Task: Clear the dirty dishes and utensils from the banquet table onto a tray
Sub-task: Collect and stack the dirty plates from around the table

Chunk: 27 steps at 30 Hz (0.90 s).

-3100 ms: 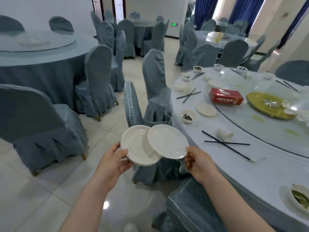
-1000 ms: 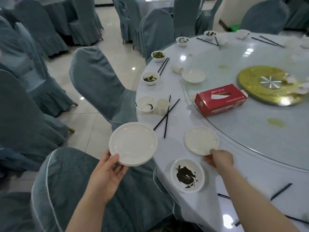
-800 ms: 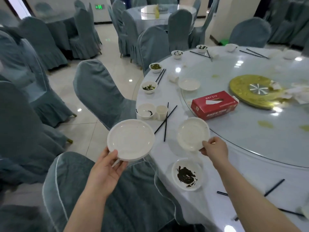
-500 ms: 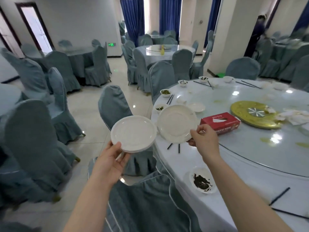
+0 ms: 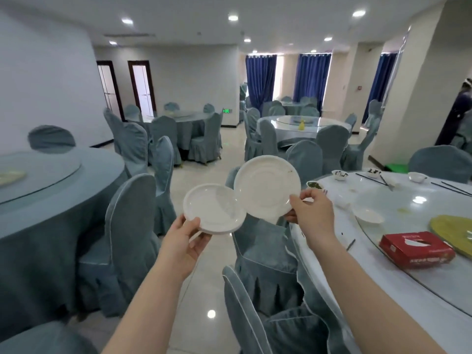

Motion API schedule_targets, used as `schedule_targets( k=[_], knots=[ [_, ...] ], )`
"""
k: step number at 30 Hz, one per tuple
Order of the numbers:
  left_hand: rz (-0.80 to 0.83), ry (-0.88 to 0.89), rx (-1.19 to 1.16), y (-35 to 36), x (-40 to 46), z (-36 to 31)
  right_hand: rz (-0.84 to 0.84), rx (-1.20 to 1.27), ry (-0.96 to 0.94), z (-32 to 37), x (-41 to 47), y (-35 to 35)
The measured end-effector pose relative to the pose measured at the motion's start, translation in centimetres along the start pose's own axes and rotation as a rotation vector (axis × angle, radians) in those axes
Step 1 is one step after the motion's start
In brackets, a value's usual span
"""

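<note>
Two hands, each gripping white plates in the air beside the banquet bench.

The left hand [image 5: 182, 242] grips a small stack of plates [image 5: 213, 209] by its near edge, thumb on top and fingers curled underneath, holding it nearly level over the floor and a covered chair [image 5: 265, 254]. The right hand [image 5: 310, 213] pinches a single plate [image 5: 267, 186] at its right rim, tilted up so its face shows; this plate's lower left edge overlaps the stack's right edge, though whether they touch cannot be told. On the bench [image 5: 383, 290] to the right lie a red tissue box [image 5: 416, 249], a small white dish [image 5: 367, 215], a bowl with green scraps [image 5: 314, 185], more bowls and black chopsticks [image 5: 373, 178] farther back, and a yellow platter [image 5: 454, 231] on the glass turntable.
</note>
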<state>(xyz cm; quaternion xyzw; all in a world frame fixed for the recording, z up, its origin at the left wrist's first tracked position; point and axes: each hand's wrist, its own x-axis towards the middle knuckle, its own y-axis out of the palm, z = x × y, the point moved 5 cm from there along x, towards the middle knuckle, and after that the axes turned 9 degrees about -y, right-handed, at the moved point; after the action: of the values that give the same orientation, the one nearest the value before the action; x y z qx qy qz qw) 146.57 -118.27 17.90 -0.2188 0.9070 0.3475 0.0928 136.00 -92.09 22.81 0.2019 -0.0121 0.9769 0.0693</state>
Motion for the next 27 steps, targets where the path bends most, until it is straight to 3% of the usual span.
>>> schedule_targets(
  k=[7, 15, 20, 27],
  knots=[
    [0.056, -0.024, 0.038, -2.0, 7.5, -2.9, 0.181, -0.002, 0.129, -3.2, 2.3, 11.1],
    [0.2, -0.067, 0.166, 1.7, 20.2, -6.0, 0.19, 0.008, 0.14, -9.1, 11.3, 18.2],
    [0.24, -0.12, 0.202, 4.5, 27.0, -5.5, 0.15, 0.057, 0.212, -13.1, 15.1, 19.3],
    [0.321, -0.344, 0.261, 8.8, 35.2, -0.9, 0.014, -0.034, 0.281, -19.3, 19.3, 16.7]
  ],
)
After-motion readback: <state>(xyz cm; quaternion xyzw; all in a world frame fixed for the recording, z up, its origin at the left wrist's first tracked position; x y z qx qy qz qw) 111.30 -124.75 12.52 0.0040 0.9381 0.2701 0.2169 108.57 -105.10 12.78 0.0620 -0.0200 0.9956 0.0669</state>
